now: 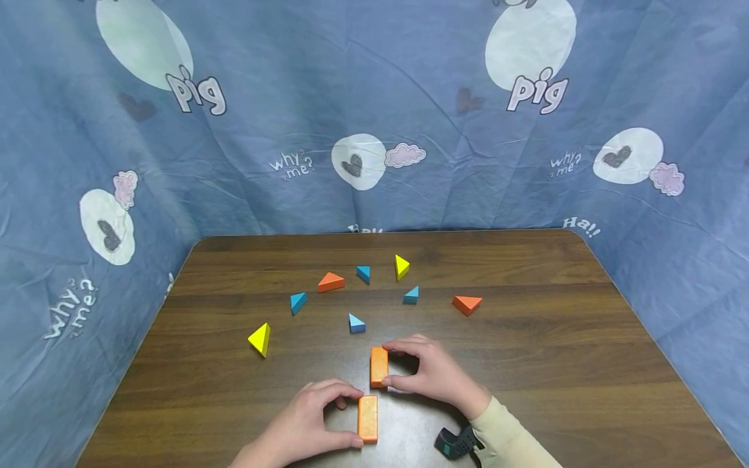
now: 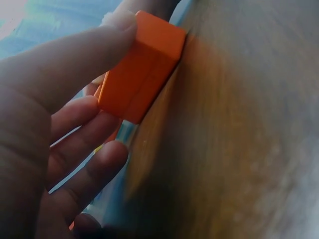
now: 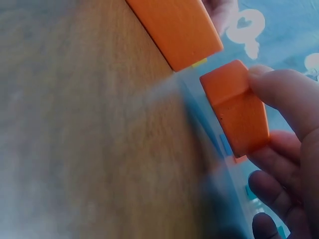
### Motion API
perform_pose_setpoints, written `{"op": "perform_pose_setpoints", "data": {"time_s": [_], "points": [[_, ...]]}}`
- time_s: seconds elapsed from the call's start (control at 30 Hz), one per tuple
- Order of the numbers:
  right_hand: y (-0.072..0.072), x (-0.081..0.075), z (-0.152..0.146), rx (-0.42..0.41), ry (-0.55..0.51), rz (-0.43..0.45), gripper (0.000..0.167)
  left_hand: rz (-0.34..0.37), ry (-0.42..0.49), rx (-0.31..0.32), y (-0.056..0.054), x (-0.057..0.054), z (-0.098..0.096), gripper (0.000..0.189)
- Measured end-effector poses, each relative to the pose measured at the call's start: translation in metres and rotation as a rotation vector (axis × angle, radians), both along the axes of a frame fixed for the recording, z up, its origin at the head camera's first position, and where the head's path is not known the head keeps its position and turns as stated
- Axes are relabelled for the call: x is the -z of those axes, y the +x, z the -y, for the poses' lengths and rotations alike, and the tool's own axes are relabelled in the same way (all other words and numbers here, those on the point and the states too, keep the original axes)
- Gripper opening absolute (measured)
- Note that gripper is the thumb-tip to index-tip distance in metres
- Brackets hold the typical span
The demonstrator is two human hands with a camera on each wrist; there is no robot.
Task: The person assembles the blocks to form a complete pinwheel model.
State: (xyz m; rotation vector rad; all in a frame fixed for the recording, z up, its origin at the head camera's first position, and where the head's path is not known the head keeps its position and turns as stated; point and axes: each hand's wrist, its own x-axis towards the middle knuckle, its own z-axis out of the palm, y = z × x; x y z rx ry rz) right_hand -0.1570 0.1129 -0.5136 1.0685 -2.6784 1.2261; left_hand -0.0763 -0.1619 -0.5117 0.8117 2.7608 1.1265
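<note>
Two orange rectangular blocks lie near the front middle of the table. My left hand [image 1: 310, 419] pinches the nearer orange block [image 1: 368, 419] by its two ends, thumb at the near end and index finger at the far one. In the left wrist view this block [image 2: 142, 69] sits against the wood. The farther orange block [image 1: 379, 367] is held the same way by my right hand [image 1: 430, 368], which reaches in from the right. The right wrist view shows that block [image 3: 237, 107] between thumb and fingers. The two blocks stand close together, offset in depth.
Beyond the hands are scattered triangular blocks: several blue ones, including a light blue triangle [image 1: 357, 324], a yellow triangle [image 1: 260, 339] at left, another yellow triangle [image 1: 402, 267] and an orange-red triangle [image 1: 467, 305]. A black strap [image 1: 456, 443] is by the right sleeve. A blue curtain [image 1: 374, 97] hangs behind.
</note>
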Motion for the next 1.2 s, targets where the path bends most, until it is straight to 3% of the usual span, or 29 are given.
{"op": "perform_pose_setpoints", "data": {"time_s": [0.23,0.67,1.03,1.2], "points": [[-0.004,0.001,0.006,-0.013,-0.012,-0.023,0.058,-0.032,0.03,0.006,-0.002,0.003,-0.003,0.054],[-0.005,0.001,0.013,-0.038,0.025,0.045,0.058,-0.047,0.061,-0.012,-0.003,0.004,-0.004,0.058],[-0.005,0.003,0.014,-0.061,0.037,0.031,0.057,-0.098,0.114,-0.011,-0.003,0.005,-0.004,0.066],[-0.004,0.004,0.013,-0.07,0.043,0.03,0.057,-0.09,0.111,-0.01,-0.003,0.005,-0.004,0.066]]}}
